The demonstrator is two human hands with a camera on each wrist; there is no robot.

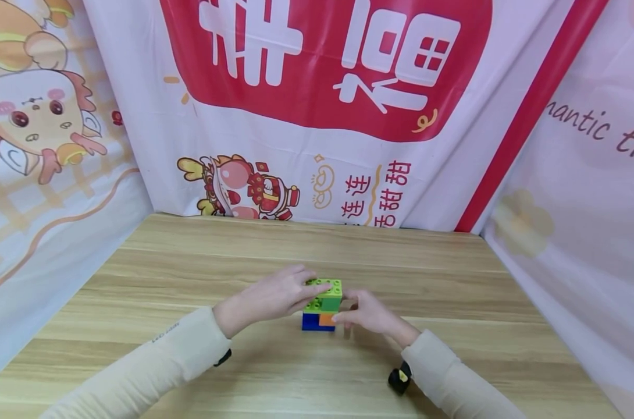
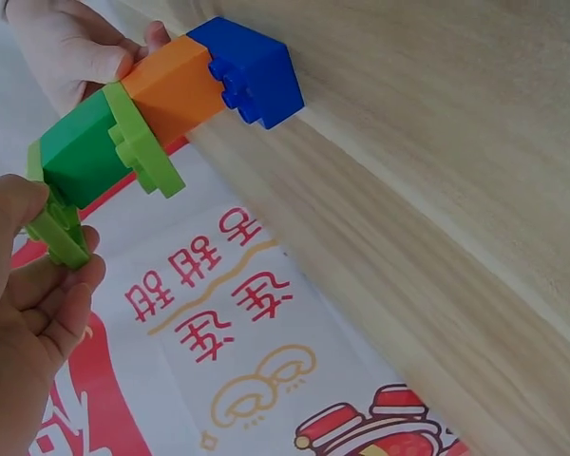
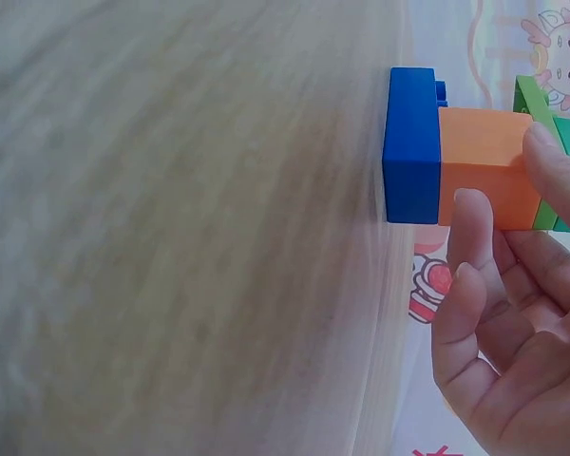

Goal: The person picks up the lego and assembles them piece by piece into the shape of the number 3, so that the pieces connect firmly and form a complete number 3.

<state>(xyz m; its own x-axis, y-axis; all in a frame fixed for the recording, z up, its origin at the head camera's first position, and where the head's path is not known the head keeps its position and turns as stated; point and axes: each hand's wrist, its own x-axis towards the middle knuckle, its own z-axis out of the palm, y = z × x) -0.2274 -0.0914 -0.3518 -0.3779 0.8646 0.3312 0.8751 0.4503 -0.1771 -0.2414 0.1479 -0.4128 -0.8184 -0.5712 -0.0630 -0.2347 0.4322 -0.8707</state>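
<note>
A stack of toy building bricks stands upright on the table. At its bottom is a blue brick (image 2: pixel 256 71), with an orange brick (image 3: pixel 484 161) set on one end. Above come a light green plate (image 2: pixel 144 142), a darker green brick (image 2: pixel 79 147) and a second light green plate (image 1: pixel 334 284) on top. My left hand (image 1: pixel 280 294) pinches that top plate between thumb and fingers. On the stack's right side, my right hand (image 1: pixel 371 314) grips around the orange brick and the plate above it, its thumb lying on the orange brick's edge.
The wood-grain table (image 1: pixel 202 256) spreads out around the stack. Printed cloth (image 1: pixel 134 116) hangs behind it and along both sides. A dark wrist device (image 1: pixel 399 378) shows under the right sleeve.
</note>
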